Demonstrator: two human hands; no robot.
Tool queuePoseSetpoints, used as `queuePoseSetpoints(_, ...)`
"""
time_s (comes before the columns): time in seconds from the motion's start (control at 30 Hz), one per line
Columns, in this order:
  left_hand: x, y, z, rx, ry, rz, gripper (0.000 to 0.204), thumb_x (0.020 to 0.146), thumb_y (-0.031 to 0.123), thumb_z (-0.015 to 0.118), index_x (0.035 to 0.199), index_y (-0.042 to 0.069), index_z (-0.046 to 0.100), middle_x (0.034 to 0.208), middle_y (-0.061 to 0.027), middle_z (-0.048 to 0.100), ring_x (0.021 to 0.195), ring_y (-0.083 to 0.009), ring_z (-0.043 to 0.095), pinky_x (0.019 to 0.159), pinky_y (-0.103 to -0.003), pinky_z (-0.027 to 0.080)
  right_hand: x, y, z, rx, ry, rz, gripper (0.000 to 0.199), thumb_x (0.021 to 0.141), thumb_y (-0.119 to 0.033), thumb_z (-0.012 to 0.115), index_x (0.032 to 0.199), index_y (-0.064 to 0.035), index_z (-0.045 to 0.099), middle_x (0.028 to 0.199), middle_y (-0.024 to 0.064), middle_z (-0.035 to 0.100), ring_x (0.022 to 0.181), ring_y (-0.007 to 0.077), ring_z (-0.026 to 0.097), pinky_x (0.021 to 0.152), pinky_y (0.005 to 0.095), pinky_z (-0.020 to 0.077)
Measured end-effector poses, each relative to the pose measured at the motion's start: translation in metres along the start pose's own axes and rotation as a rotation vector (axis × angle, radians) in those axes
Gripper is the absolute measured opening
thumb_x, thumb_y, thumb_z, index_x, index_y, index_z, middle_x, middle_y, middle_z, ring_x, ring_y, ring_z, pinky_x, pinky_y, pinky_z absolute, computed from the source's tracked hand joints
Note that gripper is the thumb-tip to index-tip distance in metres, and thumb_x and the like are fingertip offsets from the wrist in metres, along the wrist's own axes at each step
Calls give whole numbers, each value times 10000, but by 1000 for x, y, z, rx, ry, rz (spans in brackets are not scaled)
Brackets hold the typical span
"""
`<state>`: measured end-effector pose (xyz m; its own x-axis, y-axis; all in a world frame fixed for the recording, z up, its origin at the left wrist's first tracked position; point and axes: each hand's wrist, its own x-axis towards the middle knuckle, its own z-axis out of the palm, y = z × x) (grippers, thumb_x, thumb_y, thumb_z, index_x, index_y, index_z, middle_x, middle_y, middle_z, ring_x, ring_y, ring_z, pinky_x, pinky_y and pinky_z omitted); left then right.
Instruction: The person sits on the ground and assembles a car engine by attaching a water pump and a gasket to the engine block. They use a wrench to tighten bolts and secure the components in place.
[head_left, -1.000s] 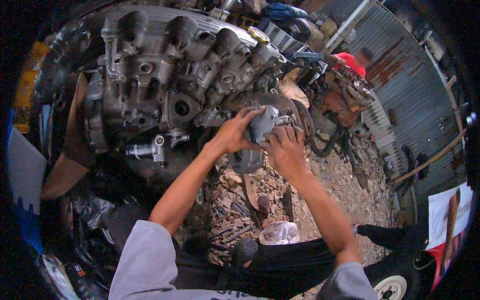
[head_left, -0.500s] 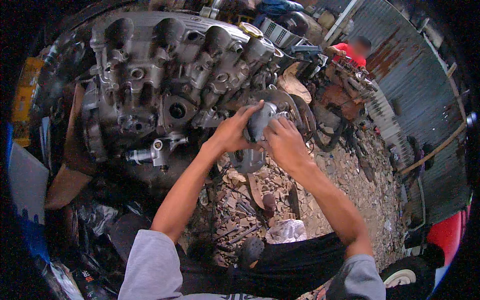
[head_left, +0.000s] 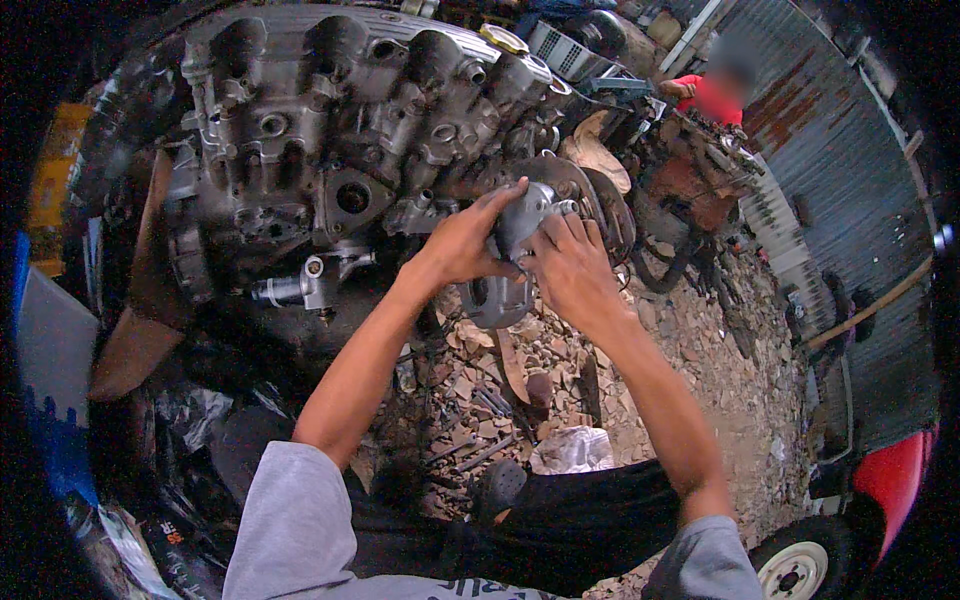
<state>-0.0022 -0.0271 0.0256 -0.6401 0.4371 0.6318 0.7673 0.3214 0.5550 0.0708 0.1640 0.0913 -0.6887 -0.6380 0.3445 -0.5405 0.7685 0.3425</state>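
A large engine [head_left: 300, 190] of dull grey, oily metal fills the upper left. At its right end, my left hand [head_left: 462, 245] is wrapped round the side of a smooth grey metal housing [head_left: 518, 218] with a short pipe stub, the fingers hooked along its edge. My right hand [head_left: 580, 270] is closed against the housing's right side, just below the stub. Its fingertips are partly hidden, so a small piece between them cannot be ruled out. Below the hands shows another grey metal casting [head_left: 497, 302] with an opening in it.
Black pulleys [head_left: 608, 215] stand right of the housing. A silver fitting [head_left: 290, 290] juts from the engine's lower side. Stone rubble [head_left: 700, 400] covers the ground. Farther off, a person in red [head_left: 715, 100] is beside a rusty engine [head_left: 690, 180], near a corrugated wall [head_left: 850, 200].
The whole view has shifted slightly. Both hands stay on the housing, and my right fingers have moved a little against it. A wheel at lower right shows more fully.
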Motion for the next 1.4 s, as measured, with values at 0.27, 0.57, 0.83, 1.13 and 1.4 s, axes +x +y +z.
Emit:
queuePoseSetpoints(0.27, -3, 9, -4, 0, -80, -122, 1217, 553, 239, 928, 1548, 143, 233, 1552, -142, 361, 1348, -342, 457, 1104, -410, 404, -4, -2, -4, 79, 141, -45, 325, 831, -223, 709, 1083, -37, 625, 1081, 143, 526, 1048, 330, 494, 878, 467, 411)
queuePoseSetpoints(0.57, -1, 7, 1, 14, -79, -137, 1169, 543, 267, 924, 1517, 162, 285, 1508, -158, 414, 1276, -417, 498, 1033, -462, 458, -3, -5, 17, 169, 270, 135, 273, 824, -207, 718, 1065, -85, 677, 1061, 134, 523, 1032, 331, 493, 871, 454, 421)
queuePoseSetpoints(0.83, 1, 17, -1, 7, -103, -224, 1188, 560, 218, 909, 1545, 228, 243, 1426, -206, 501, 1247, -424, 527, 1019, -457, 467, -7, -5, 19, 266, 219, 166, 352, 834, -279, 710, 1126, -90, 654, 1147, 160, 532, 1103, 348, 483, 921, 476, 470)
queuePoseSetpoints(1.13, 0, 12, -2, -27, -84, -187, 1189, 549, 247, 917, 1540, 225, 260, 1420, -206, 504, 1251, -423, 521, 1024, -457, 461, -7, -9, 18, 306, 250, 151, 345, 779, -172, 760, 1071, -57, 616, 1076, 161, 516, 1015, 383, 486, 904, 487, 423)
queuePoseSetpoints(1.4, -2, 8, 0, 3, -96, -194, 1218, 539, 108, 879, 1553, 245, 219, 1421, -199, 515, 1280, -404, 513, 1036, -442, 461, -5, -15, 18, 285, 293, 181, 319, 779, -179, 770, 1044, -70, 630, 1070, 156, 520, 997, 377, 497, 879, 472, 433)
